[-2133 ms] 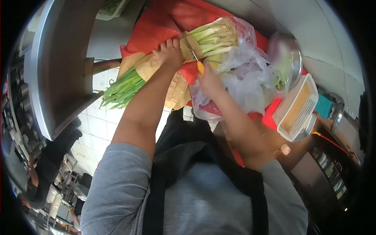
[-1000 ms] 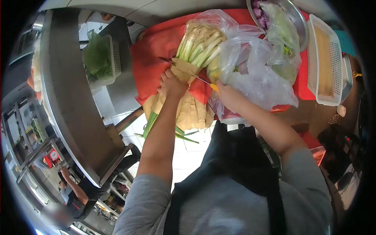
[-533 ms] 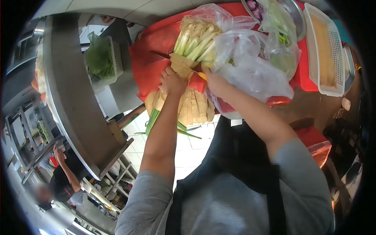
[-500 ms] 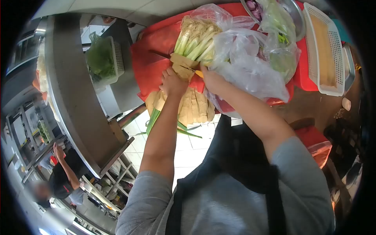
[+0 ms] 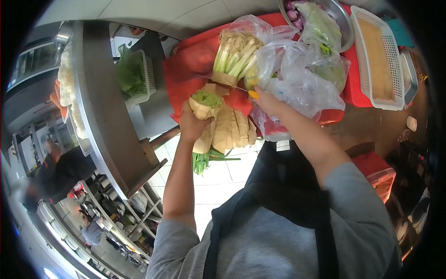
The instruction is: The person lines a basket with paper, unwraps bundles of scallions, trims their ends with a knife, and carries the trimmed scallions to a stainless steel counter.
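Note:
My left hand (image 5: 191, 124) is wrapped round a paper-wrapped bundle of green onions (image 5: 201, 111), its freshly cut green end tilted up. Long green leaves hang from the bundle's lower end, past the table edge. In my right hand (image 5: 273, 104) is a knife (image 5: 253, 94) with a yellow-orange handle; its thin blade points left, beside the cut-off root ends (image 5: 234, 58). Those white stems with roots lie on the red tabletop (image 5: 182, 74), a strip of brown paper still around them. Folded brown paper (image 5: 232, 128) drapes over the near edge.
Clear plastic bags of vegetables (image 5: 297, 69) lie right of the stems. Behind them stand a metal bowl (image 5: 344, 28) with purple onions and a white basket (image 5: 395, 60). At left are a steel counter (image 5: 100, 93) and a basket of greens (image 5: 149, 76). Other people stand at lower left.
The green onion bundle is now in two parts. My left hand has drawn the leafy part toward me and turned its cut face up. The knife has shifted right, away from the bundle.

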`<action>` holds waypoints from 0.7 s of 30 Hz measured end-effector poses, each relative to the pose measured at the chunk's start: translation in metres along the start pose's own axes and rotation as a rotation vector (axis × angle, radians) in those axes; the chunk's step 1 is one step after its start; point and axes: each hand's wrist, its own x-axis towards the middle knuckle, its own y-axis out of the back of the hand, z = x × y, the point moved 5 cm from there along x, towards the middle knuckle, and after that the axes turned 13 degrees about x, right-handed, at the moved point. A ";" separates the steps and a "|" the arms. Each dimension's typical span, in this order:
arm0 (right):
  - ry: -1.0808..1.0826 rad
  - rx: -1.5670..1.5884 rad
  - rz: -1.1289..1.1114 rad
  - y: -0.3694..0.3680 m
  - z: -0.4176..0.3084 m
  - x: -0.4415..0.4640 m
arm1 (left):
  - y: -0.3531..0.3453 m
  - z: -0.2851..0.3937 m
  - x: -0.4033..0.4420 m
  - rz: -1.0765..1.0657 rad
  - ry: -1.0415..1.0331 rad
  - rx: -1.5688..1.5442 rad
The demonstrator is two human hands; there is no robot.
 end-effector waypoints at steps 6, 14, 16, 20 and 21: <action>-0.108 -0.183 -0.048 0.000 -0.013 0.003 | 0.085 0.051 -0.095 0.115 -0.097 -0.341; -0.019 0.663 -0.515 0.075 -0.132 -0.079 | 0.174 0.235 -0.159 0.307 -0.777 0.258; -0.186 1.165 -0.862 0.097 -0.167 -0.121 | 0.164 0.288 -0.167 0.288 -0.984 0.401; -0.174 1.487 -0.892 0.195 -0.223 -0.208 | 0.121 0.394 -0.173 0.406 -1.394 0.668; -0.218 1.533 -0.742 0.228 -0.216 -0.227 | 0.106 0.417 -0.168 0.487 -1.461 0.716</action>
